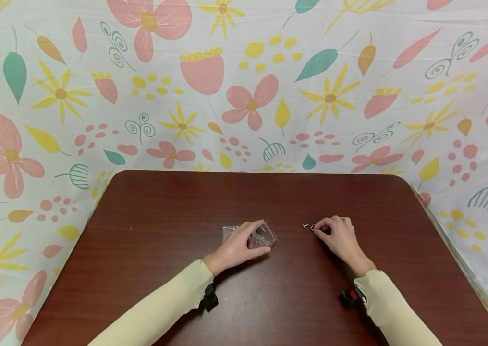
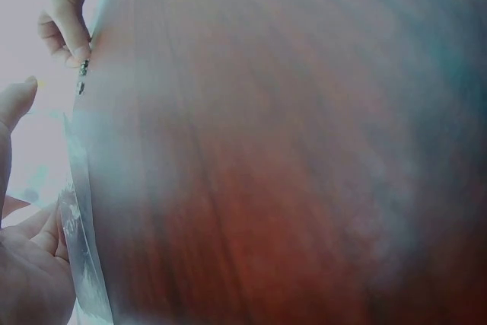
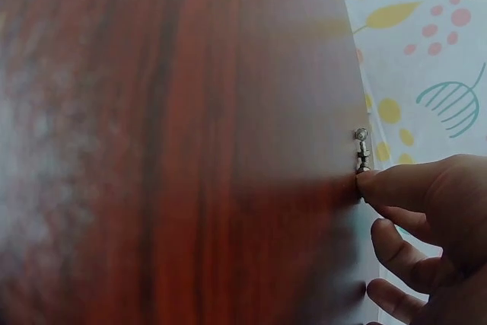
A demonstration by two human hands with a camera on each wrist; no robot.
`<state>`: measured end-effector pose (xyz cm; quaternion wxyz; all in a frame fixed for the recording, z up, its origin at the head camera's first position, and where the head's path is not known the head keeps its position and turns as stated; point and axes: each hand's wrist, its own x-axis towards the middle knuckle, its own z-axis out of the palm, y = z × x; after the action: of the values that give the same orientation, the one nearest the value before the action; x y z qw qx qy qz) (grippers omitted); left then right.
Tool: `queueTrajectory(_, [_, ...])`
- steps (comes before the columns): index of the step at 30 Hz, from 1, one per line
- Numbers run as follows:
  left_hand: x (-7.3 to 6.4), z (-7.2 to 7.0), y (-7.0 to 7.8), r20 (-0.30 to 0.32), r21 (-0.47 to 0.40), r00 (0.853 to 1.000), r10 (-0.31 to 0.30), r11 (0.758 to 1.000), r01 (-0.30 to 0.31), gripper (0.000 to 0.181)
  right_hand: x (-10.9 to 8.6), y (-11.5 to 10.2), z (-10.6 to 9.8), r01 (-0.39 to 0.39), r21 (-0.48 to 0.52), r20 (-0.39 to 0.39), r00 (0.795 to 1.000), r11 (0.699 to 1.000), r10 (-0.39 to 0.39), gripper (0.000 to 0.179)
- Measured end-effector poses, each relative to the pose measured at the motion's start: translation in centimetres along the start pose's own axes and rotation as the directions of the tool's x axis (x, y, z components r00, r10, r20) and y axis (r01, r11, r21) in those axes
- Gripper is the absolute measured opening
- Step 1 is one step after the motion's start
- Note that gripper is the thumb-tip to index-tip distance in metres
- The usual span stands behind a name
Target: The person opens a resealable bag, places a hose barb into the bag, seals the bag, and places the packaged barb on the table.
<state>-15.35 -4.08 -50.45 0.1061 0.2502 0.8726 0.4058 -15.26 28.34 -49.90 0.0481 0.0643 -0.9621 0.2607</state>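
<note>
A small clear plastic bag (image 1: 265,234) is in my left hand (image 1: 239,244), its mouth spread between thumb and fingers. A few tiny dark bits show inside. In the left wrist view the bag (image 2: 90,264) hangs along the fingers of the left hand (image 2: 34,264). To the right, my right hand (image 1: 341,239) pinches a small metal screw (image 1: 312,227) between thumb and forefinger, low over the table. Another shiny screw (image 1: 305,226) lies just left of those fingertips. In the right wrist view, screws (image 3: 362,142) line up beyond the fingertips, partly hidden by the forefinger.
Both hands work over a dark red-brown wooden table (image 1: 162,202) with rounded far corners. Behind and beside it hangs a white cloth (image 1: 270,57) with flowers and leaves. A black wrist camera (image 1: 210,298) sits under the left sleeve, another (image 1: 349,298) at the right.
</note>
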Motion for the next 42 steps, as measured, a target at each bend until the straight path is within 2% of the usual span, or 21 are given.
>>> queueTrajectory(19, [-0.1,0.0,0.2,0.003,0.003,1.0,-0.006,1.0,0.006,0.079,-0.3,0.0,0.1,0.009,-0.01,-0.003,1.0,1.0,-0.009,0.009])
queueTrajectory(42, [-0.1,0.0,0.1,0.008,0.009,1.0,0.003,1.0,-0.003,0.08,-1.4,-1.3,0.1,0.039,0.024,-0.016,0.999,0.999,-0.039,0.006])
